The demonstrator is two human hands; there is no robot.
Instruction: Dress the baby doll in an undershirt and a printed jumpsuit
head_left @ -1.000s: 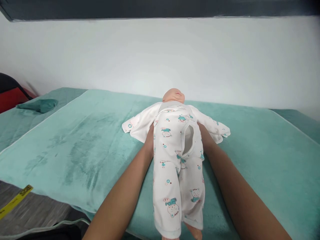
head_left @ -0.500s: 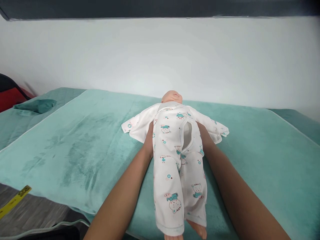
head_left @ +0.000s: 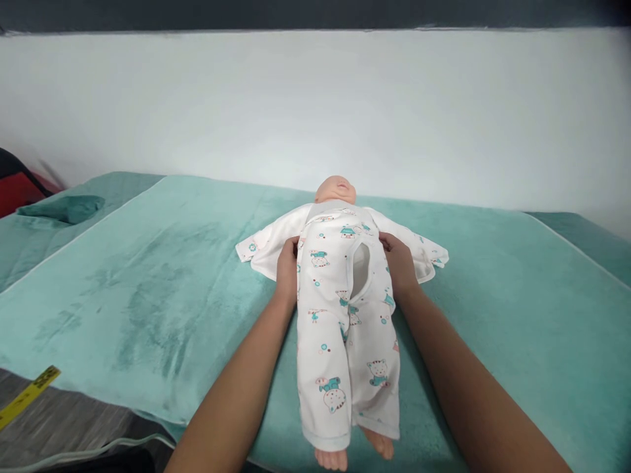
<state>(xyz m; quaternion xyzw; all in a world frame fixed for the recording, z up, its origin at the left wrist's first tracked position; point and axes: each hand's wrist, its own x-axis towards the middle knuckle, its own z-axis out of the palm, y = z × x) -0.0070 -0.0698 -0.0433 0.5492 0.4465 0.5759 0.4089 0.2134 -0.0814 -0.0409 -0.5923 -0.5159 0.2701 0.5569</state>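
A baby doll (head_left: 336, 189) lies on its back on a teal blanket (head_left: 148, 289), head away from me, bare feet toward me. It wears white printed trousers (head_left: 345, 328) over a white top with its sleeves spread out. My left hand (head_left: 286, 269) grips the doll's left flank at the trousers' upper edge. My right hand (head_left: 398, 263) holds the opposite flank the same way. Both hands have their fingers curled around the torso and cloth.
A white wall stands behind the bed. A folded dark teal cloth (head_left: 62, 207) lies at the far left, beside a red and black object (head_left: 17, 187). A yellow tape (head_left: 27, 396) lies on the grey floor at the lower left.
The trousers have slid up the doll's body, so both bare feet now show below the cuffs. My hands have come out from beside the torso and are more visible.
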